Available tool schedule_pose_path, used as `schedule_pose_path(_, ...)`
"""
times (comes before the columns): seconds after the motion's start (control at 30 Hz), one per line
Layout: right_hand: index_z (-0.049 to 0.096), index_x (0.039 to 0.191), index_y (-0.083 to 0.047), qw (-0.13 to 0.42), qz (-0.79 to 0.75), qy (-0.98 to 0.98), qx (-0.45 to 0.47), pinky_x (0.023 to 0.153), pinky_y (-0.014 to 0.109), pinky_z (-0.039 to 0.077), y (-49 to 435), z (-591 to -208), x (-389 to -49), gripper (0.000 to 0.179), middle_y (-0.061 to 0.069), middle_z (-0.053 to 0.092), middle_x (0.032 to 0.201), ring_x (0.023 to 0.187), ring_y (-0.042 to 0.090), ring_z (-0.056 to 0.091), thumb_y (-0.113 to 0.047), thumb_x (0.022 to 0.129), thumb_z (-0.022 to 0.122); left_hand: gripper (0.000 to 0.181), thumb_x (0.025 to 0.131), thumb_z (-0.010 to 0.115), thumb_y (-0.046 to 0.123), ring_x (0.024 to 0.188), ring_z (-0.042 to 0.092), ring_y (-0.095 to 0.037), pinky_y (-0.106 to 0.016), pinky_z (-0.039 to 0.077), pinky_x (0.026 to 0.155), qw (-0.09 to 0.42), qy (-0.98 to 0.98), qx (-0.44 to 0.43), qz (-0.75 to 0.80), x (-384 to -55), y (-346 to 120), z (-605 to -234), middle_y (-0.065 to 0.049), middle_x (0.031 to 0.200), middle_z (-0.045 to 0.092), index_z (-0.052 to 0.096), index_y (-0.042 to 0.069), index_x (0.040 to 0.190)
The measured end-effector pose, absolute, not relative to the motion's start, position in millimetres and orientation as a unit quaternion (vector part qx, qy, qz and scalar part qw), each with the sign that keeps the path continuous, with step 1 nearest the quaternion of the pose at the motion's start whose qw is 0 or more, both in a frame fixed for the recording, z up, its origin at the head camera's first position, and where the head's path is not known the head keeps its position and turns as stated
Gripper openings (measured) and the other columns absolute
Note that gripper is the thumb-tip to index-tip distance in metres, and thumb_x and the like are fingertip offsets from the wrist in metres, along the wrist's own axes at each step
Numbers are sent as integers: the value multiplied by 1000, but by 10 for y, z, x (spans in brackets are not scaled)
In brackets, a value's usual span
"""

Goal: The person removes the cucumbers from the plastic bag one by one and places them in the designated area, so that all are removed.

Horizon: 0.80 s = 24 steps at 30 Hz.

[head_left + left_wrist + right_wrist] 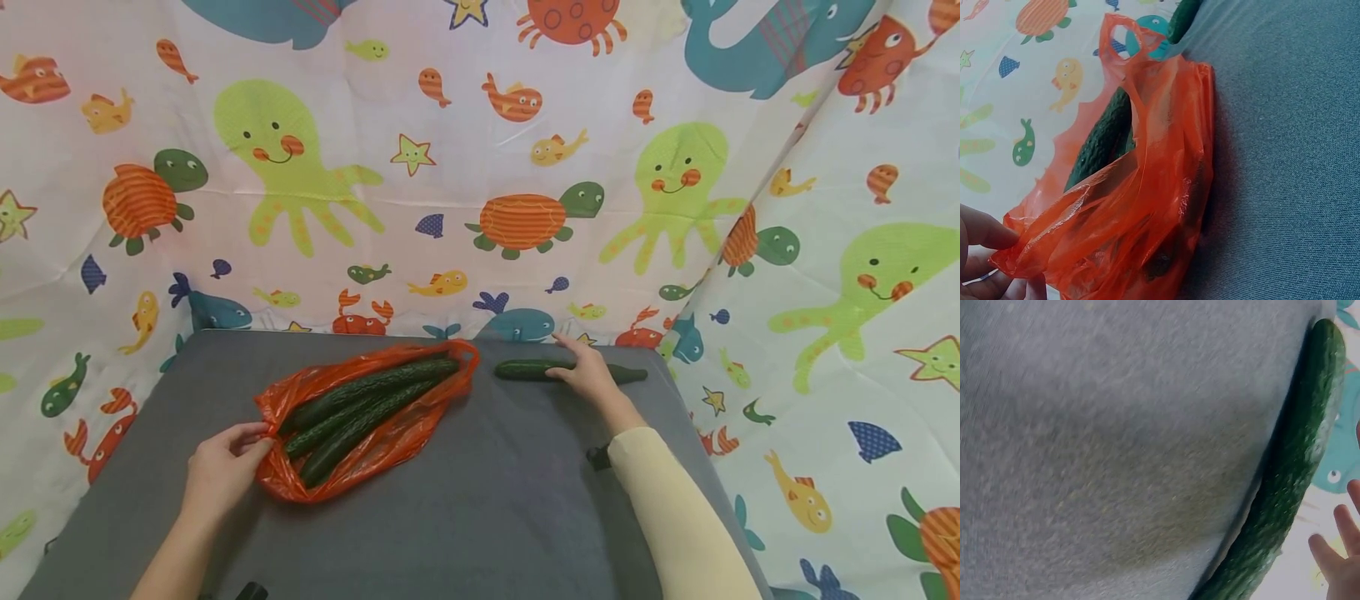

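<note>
Three dark green cucumbers (367, 417) lie side by side in a translucent orange-red plastic bag (408, 437), its mouth spread upward. At the bag's near left end, my left hand (221, 467) pinches the plastic between thumb and fingers; the left wrist view shows those fingers (988, 231) at the bag's edge. A single cucumber (525, 369) rests on the table right of the bag. Over its middle is my right hand (588, 375), fingers spread. From the right wrist, the fingers (1347, 531) appear extended beside this cucumber (1285, 481), not curled round it.
Grey cloth covers the table (495, 517). Behind it and along both sides hangs a white curtain (465, 167) printed with sea animals, meeting the table's back edge close behind the lone cucumber.
</note>
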State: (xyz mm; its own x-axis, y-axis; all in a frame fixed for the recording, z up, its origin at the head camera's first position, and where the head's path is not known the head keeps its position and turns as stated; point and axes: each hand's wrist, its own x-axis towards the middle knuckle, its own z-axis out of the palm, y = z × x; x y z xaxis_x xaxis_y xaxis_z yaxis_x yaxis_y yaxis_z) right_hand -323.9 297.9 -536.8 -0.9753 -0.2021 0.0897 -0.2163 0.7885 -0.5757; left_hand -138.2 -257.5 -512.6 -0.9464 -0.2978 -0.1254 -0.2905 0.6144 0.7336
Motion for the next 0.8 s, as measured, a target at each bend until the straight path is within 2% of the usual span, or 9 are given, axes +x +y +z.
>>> schedule_pose_path(0.3,48,151,-15,9,354,-925,138,98,55,50,2813,-5297,-3165,73,18,62,137,123,40,62,-17,86,81,41,99,63,33,100,68,-32,-23,54,64,-7,-895,172,-411,-1395,-2568,-5142,-22,117,70,66,2,127)
schedule_pose_path(0.57,54,145,-11,31,386,-905,175,95,52,53,2672,-5278,-3105,63,20,65,131,116,40,66,-15,87,80,39,98,64,31,99,68,-32,-21,53,62,-2,-892,177,-416,-1378,-2551,-5156,-23,116,70,66,2,125)
schedule_pose_path(0.8,59,142,-13,63,399,-895,191,90,48,56,2530,-5178,-3072,62,14,71,124,112,36,69,-19,85,82,40,99,63,31,100,69,-32,-24,55,64,-4,-893,173,-415,-1373,-2571,-5169,-23,117,70,66,2,126)
